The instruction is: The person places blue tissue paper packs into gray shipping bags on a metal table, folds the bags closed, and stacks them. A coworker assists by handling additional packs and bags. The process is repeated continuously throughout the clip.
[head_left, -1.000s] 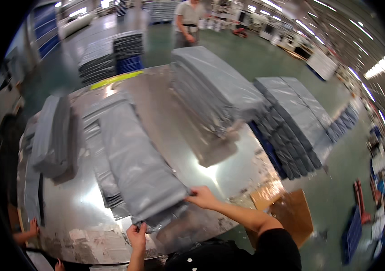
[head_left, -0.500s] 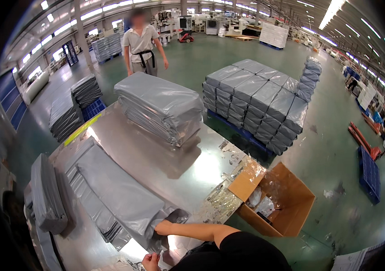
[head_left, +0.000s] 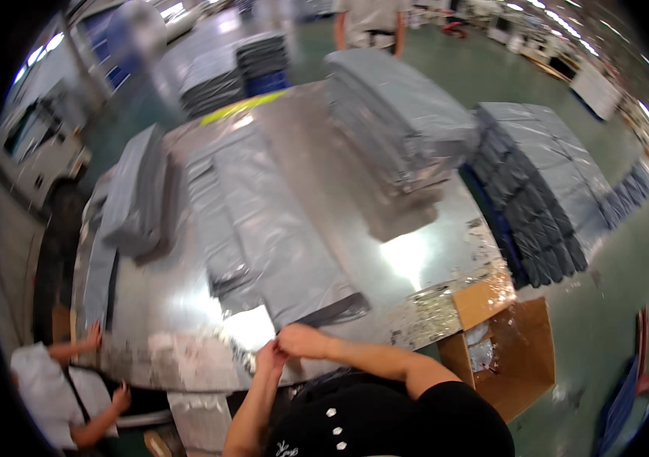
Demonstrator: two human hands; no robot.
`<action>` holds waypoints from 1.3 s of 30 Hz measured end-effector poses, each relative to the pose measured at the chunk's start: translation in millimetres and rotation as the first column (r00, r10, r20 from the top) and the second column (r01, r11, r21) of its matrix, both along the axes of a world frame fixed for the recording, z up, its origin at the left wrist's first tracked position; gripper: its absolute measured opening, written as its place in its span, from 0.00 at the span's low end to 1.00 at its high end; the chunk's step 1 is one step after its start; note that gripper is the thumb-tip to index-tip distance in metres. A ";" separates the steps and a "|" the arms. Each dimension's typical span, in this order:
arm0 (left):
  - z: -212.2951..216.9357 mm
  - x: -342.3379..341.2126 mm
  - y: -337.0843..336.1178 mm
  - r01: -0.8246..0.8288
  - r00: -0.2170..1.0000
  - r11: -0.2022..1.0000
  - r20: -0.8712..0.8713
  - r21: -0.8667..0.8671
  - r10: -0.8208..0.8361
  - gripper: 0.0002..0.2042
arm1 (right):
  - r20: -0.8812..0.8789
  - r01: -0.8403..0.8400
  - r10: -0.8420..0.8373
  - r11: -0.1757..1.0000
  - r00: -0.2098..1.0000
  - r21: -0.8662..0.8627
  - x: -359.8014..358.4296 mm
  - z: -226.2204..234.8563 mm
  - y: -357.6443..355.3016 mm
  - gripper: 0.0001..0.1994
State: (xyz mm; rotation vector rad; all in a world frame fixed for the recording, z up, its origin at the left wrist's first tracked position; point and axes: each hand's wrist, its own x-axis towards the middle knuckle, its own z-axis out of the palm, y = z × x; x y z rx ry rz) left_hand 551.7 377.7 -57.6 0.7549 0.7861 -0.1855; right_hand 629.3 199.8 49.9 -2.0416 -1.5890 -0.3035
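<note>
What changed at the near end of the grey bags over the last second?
The right hand, a second ago out on the corner of the top grey bag, has come back to the table edge and now meets the left hand at the bag's near end. The head swung away and back. The bag piles, the cardboard box and the steel table stayed put.

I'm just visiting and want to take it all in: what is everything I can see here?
Shiny metal table: one, silver, centre.
Long grey plastic bags: one overlapping row, grey, along the table toward the hands.
Grey bag stacks: one on the table's far end, one at its left, more on the floor right.
Open cardboard box: one, brown, right of table.
Other people: one lower left, one far back.
Left hand, right hand: together at the bags' near end.
</note>
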 end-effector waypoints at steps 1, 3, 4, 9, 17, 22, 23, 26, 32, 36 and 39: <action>23.4 8.1 -14.3 -0.041 0.999 0.999 0.026 0.020 0.040 0.08 | -0.067 -0.017 0.017 1.000 0.998 0.000 6.5 2.4 -16.7 0.04; 34.2 -11.0 -4.1 0.099 0.990 0.814 0.024 0.572 -0.137 0.06 | -0.193 0.053 -0.007 0.972 0.981 0.231 -0.9 34.0 -59.3 0.05; -1.9 -31.0 18.9 0.141 0.960 0.534 0.017 0.834 -0.280 0.06 | -0.232 0.073 -0.061 0.996 0.971 0.041 -3.1 27.7 -94.9 0.05; 92.6 -36.5 24.5 0.331 0.878 0.265 -0.193 0.906 -0.439 0.06 | 0.212 0.010 -0.868 -0.232 0.449 -0.973 -66.4 65.0 -467.1 0.15; 162.6 90.2 -38.9 -0.661 0.121 -0.346 -0.360 0.666 -0.925 0.20 | -0.385 0.162 -0.453 0.790 0.804 -0.592 2.6 49.5 -212.8 0.17; 56.3 117.5 -7.4 -0.589 0.087 -0.542 -0.619 0.600 -0.781 0.24 | -0.045 -0.033 0.007 0.802 0.999 -0.596 24.6 33.3 -80.1 0.35; 65.7 115.8 -1.0 -0.424 0.048 -0.535 -0.572 0.731 -0.819 0.24 | -0.011 0.009 -0.020 0.779 1.000 -0.626 36.1 32.9 -82.7 0.36; 101.9 100.1 18.2 0.089 0.043 -0.424 -0.429 0.901 -0.903 0.29 | 0.072 0.066 -0.021 0.696 0.997 -0.715 70.9 41.1 -121.6 0.33; 149.1 93.3 51.9 0.253 0.036 -0.314 -0.333 0.915 -0.942 0.36 | 0.146 0.124 -0.060 0.865 0.987 -0.487 114.9 18.4 -150.5 0.09; 116.0 75.4 61.8 0.139 0.200 -0.354 -0.377 0.925 -0.905 0.16 | 0.022 0.143 -0.145 0.915 0.989 -0.378 109.3 14.4 -159.9 0.05; 105.9 33.6 48.9 0.027 0.445 -0.046 -0.053 0.999 -0.894 0.11 | -0.076 0.171 -0.199 0.945 0.977 -0.280 94.3 27.5 -169.0 0.05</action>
